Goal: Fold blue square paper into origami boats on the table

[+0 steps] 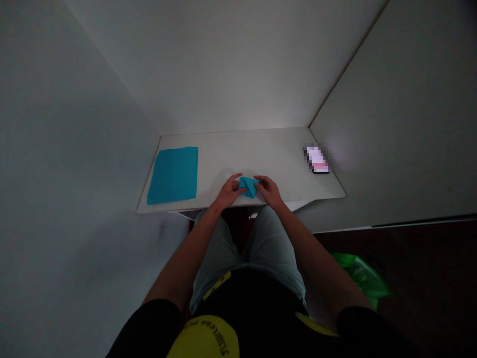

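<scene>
At the far left of the white table [242,149], blue paper [173,175] lies flat, its right edge well apart from the hands. The left forearm runs up from the lower left and angles inward to the table's front edge. The left hand [228,193] is turned inward, its thumb laid on the near left part of the folded paper [249,187] and its index finger arched above the far left corner. The grip is narrow, with the paper's left side between thumb and curled fingers. The folded paper is located between both hands, just inside the front edge (whether it rests on the table or is slightly raised cannot be determined). Diagonal creases cross its upper face. The right hand [271,191] mirrors this pose: fingers bent, index finger at the far right corner, thumb at the right side, grip narrow on the paper. The right forearm extends back to the lower right. Near the table's right edge lies a phone [317,159], its lit screen blurred. Farther right, below table level, is a green bag [361,276].
</scene>
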The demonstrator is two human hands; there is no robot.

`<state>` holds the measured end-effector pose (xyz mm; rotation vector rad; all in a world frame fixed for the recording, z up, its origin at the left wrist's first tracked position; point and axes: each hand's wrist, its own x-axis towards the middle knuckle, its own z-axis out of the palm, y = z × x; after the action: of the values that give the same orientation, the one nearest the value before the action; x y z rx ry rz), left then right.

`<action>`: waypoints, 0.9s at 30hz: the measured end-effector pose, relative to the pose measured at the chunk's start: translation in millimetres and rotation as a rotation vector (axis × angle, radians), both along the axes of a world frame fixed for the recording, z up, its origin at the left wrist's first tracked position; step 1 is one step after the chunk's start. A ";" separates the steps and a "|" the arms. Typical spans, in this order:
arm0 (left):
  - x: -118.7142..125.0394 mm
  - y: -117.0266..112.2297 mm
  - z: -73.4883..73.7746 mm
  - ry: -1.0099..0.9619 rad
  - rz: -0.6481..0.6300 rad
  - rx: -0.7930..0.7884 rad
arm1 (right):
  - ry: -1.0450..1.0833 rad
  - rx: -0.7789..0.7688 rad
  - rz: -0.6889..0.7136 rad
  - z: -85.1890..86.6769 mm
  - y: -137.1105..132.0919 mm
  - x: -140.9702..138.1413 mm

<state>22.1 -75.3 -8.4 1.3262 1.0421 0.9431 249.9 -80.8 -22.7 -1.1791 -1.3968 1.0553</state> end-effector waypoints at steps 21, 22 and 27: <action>7.5 0.2 2.9 0.037 0.245 0.014 | 0.066 0.025 -0.203 6.8 0.4 -2.6; 7.0 0.8 1.5 0.014 0.266 0.007 | 0.076 0.018 -0.210 5.8 1.1 -1.8; 3.9 2.8 -6.0 -0.083 0.369 -0.033 | 0.151 -0.002 -0.271 -1.3 5.2 -0.1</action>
<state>26.1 -72.5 -14.4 1.0764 1.2568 1.2376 249.8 -75.6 -24.0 -1.2248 -1.0846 0.9325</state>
